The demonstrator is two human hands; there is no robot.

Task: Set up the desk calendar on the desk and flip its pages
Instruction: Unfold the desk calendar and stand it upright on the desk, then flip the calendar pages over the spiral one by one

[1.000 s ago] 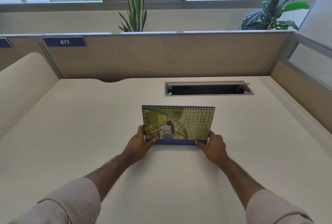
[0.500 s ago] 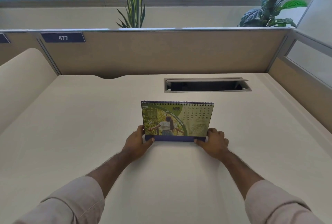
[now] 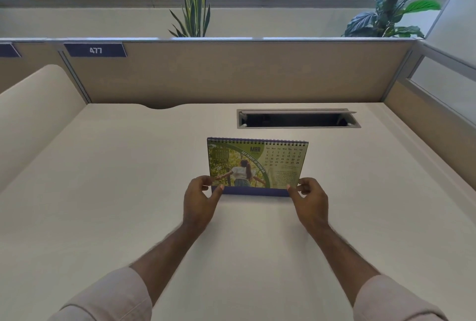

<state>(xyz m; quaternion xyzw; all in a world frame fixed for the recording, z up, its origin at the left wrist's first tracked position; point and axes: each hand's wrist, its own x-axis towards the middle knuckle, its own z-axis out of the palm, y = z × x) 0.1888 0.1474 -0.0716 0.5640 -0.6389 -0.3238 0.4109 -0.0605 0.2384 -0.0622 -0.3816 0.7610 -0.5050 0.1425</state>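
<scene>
A spiral-bound desk calendar (image 3: 257, 163) stands upright on the cream desk (image 3: 103, 179), showing a green March page with a photo and a date grid above a purple base. My left hand (image 3: 199, 202) pinches the page's lower left corner between thumb and fingers. My right hand (image 3: 310, 199) pinches the lower right corner the same way. Both forearms reach in from the bottom of the view.
An open cable slot (image 3: 298, 119) lies in the desk just behind the calendar. A beige partition (image 3: 231, 70) with a 477 label (image 3: 95, 50) closes the back, and a side panel (image 3: 425, 114) the right. Two plants (image 3: 193, 6) stand behind the partition.
Both hands have lifted from the calendar's base edges onto the bottom corners of the front page, fingers now pinching it. The calendar itself stays standing in place.
</scene>
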